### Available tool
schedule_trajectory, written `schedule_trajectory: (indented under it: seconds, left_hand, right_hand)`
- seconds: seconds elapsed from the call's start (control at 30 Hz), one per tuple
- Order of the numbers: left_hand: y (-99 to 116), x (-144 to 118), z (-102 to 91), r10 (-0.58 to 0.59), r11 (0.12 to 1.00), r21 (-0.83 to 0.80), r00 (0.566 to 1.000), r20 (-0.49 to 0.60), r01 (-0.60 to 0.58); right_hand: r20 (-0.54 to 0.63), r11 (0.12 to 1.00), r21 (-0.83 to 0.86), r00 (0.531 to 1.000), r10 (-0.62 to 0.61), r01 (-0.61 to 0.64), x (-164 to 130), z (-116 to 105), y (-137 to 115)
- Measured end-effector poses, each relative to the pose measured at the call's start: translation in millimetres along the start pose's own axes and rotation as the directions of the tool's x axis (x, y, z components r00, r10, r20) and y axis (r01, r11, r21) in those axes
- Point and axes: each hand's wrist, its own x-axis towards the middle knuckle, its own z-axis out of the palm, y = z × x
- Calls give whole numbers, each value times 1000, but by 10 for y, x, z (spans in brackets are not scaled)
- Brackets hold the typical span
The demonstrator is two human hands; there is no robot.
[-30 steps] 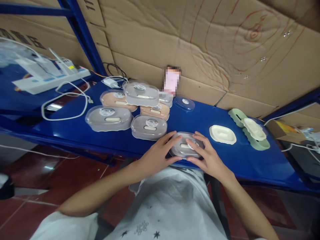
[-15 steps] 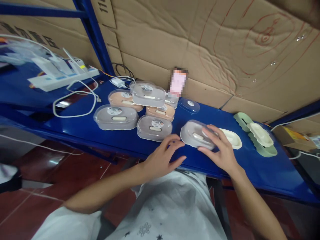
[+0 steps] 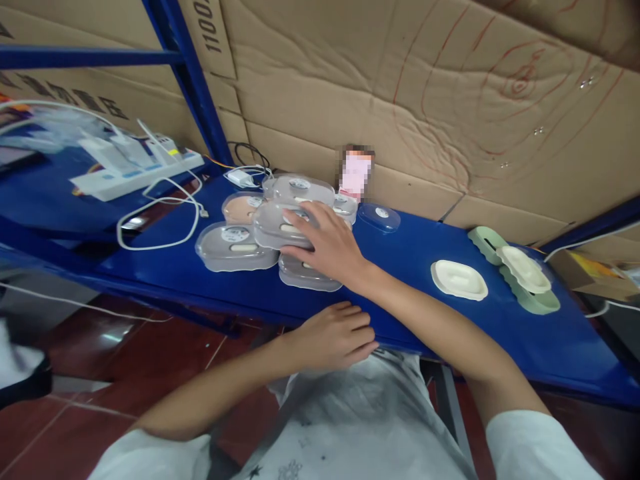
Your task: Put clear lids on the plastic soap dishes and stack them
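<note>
Right hand [image 3: 327, 248]: reaching out over the table [image 3: 410, 267], fingers spread flat and pressing down on top of a gray lidded box [image 3: 277, 227].
Gray lidded box: sitting under the right hand's fingers, resting on top of other boxes in the pile, slightly tilted.
Left hand [image 3: 333, 335]: lying near the table's near edge, below the right hand, fingers loosely together and bent, holding nothing.
Lower gray box [image 3: 307, 275]: lying under the right hand's palm, partly hidden by it.
Front gray box [image 3: 233, 245]: sitting just left of the right hand's fingertips, touching the pile.
Peach box [image 3: 241, 207]: peeking out beyond the fingertips, a bit to the left.
Top clear box [image 3: 303, 190]: sitting just past the fingertips, at the back of the pile.
Small clear lid [image 3: 380, 217]: lying alone just right of the right hand, toward the wall.
White tray [image 3: 459, 279]: lying well to the right of the right hand, beyond the forearm.
Green tray [image 3: 520, 280]: lying farther right still, holding a second white tray [image 3: 524, 260].
White cable [image 3: 160, 220]: looping well to the left of both hands.
Power strip [image 3: 135, 175]: lying far left, beyond the cable.
</note>
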Motion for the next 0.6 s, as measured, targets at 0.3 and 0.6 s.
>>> schedule_trajectory:
  seconds: [0.3, 0.6]
  left_hand:
    - [1, 3, -3, -8, 1000, -6, 1000, 15, 8]
    - [-3, 3, -14, -14, 999, -29, 998, 61, 15]
  right_hand:
    - [-108, 998, 66, 994, 31, -24, -80, -245, 329]
    - [303, 903, -97, 852, 428, -419, -745, -324, 1377]
